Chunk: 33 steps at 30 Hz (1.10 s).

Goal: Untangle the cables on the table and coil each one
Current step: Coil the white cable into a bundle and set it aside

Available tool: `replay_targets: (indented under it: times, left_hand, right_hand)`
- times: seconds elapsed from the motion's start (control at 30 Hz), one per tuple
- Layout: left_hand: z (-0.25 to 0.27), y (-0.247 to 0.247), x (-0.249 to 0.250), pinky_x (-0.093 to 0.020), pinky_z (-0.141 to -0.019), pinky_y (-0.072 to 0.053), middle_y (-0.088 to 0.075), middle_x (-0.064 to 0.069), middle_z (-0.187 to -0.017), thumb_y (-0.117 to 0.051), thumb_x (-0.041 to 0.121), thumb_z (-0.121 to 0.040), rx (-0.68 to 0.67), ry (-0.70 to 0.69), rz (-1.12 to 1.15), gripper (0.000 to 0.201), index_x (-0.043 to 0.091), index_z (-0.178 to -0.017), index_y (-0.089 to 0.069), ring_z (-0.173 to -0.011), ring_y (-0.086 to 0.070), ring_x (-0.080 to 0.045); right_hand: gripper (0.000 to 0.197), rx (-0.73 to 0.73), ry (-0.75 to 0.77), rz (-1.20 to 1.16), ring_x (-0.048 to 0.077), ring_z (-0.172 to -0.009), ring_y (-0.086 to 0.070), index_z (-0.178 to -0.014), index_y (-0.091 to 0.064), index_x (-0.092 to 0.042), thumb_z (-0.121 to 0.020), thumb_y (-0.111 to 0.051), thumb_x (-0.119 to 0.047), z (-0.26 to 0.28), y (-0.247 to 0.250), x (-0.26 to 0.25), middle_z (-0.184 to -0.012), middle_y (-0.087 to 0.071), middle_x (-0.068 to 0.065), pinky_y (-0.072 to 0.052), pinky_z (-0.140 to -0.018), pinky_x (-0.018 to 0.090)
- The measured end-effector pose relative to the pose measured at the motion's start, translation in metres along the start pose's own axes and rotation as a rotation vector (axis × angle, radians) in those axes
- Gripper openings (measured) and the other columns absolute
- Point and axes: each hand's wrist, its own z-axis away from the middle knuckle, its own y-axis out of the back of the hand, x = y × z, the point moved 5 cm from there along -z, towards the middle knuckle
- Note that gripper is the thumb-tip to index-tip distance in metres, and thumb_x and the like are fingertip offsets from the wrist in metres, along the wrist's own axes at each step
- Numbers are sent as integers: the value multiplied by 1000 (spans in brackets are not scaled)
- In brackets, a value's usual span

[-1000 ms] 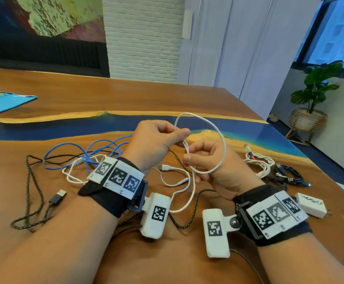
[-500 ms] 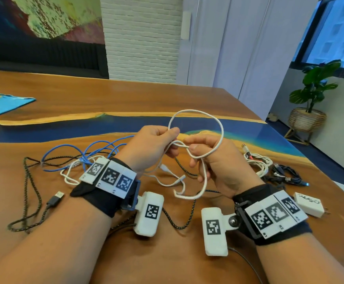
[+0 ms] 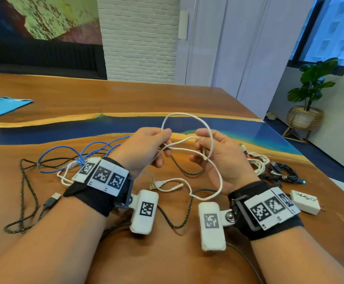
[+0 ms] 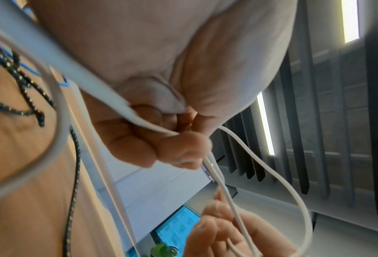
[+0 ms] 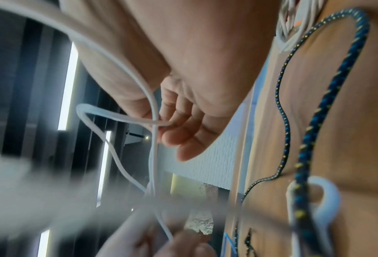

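A white cable [image 3: 185,114] rises in a loop above both hands, above the wooden table [image 3: 126,95]. My left hand [image 3: 160,143] pinches its strands between thumb and fingers, seen close in the left wrist view [image 4: 183,147]. My right hand [image 3: 200,149] holds the same white cable [image 5: 153,139], its fingers [image 5: 183,133] curled round a strand that crosses them. Two strands stretch between the hands. More of the cable hangs down in a bend to the table by my right wrist. A blue cable [image 3: 64,149] and a black braided cable [image 3: 24,181] lie tangled under my left arm.
A coiled white cable [image 3: 258,163], a black cable bundle [image 3: 282,174] and a white charger [image 3: 304,203] lie to the right of my right hand. A blue sheet [image 3: 1,105] sits at the far left. The table's right edge runs close behind the charger.
The hands came together, then drew a little apart, so cable strands now stretch between them. The upper loop stands wider, and the hanging bend has shifted right toward my right wrist.
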Motion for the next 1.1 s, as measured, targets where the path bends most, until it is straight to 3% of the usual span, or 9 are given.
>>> replay_targets:
  times: [0.1,0.17,0.27,0.4,0.57,0.7,0.83,0.97,1.1]
  left_hand:
    - [-1,14,0,-30,-55,-49,-63,-5,-65,-46,34,-109,106,37,59,38,12,-80,-58,-52,-58,-22]
    - [-2,26,1,-32,-61,-51,-69,-4,-69,-45,34,-109,207,27,151,38,13,-79,-58,-65,-69,-25]
    - [-2,29,4,-28,-58,-51,-72,-3,-74,-43,33,-110,273,-29,250,40,15,-76,-58,-73,-72,-23]
    - [-1,29,9,-26,-49,-38,-59,-2,-64,-44,36,-108,300,-74,366,45,17,-68,-52,-58,-55,-16]
    - [-5,44,4,-25,-42,-17,-36,4,-61,-46,41,-107,367,-82,444,44,18,-70,-52,-47,-25,-12]
    - [-5,39,6,-23,-37,-17,-28,1,-56,-50,40,-106,319,-90,467,44,14,-69,-52,-41,-20,-12]
    - [-1,28,11,-24,-41,-30,-44,1,-57,-54,30,-105,257,-149,380,36,10,-76,-60,-44,-36,-13]
    - [4,11,16,-22,-44,-42,-68,-3,-74,-58,29,-103,118,-164,317,28,8,-90,-71,-54,-58,-15]
    - [8,1,21,-22,-49,-47,-76,-11,-94,-53,31,-105,55,-145,419,27,11,-104,-72,-62,-68,-19]
  right_hand:
    - [25,165,32,-195,15,-55,-56,-113,-62,-8,-101,-44,5,-6,21,-11,-66,-55,6,-54,-68,36]
    - [29,259,55,-278,13,-53,-52,-116,-60,-7,-102,-38,6,-9,40,-18,-70,-49,4,-55,-68,33]
    - [29,294,29,-224,12,-55,-55,-119,-62,-6,-103,-40,4,-12,53,-18,-80,-53,5,-58,-63,30]
    - [23,245,-13,-12,20,-71,-74,-119,-65,-6,-101,-52,0,-10,46,-14,-100,-70,14,-61,-67,34]
    - [20,46,-109,284,24,-65,-71,-115,-69,-4,-100,-55,-1,-4,32,-8,-98,-77,16,-62,-58,32]
    - [18,-56,-89,685,18,-54,-61,-106,-75,-18,-100,-60,-9,-1,24,-5,-80,-75,8,-53,-47,30]
    - [11,13,82,792,16,-51,-55,-92,-80,-25,-94,-71,-18,2,19,-14,-76,-63,5,-50,-46,28]
    - [12,-8,151,860,12,-63,-59,-97,-79,-31,-97,-67,-28,3,9,-16,-64,-64,-20,-47,-50,24]
    - [17,-45,-46,699,24,-67,-75,-114,-72,-25,-103,-59,-24,3,13,-4,-87,-78,5,-59,-56,35]
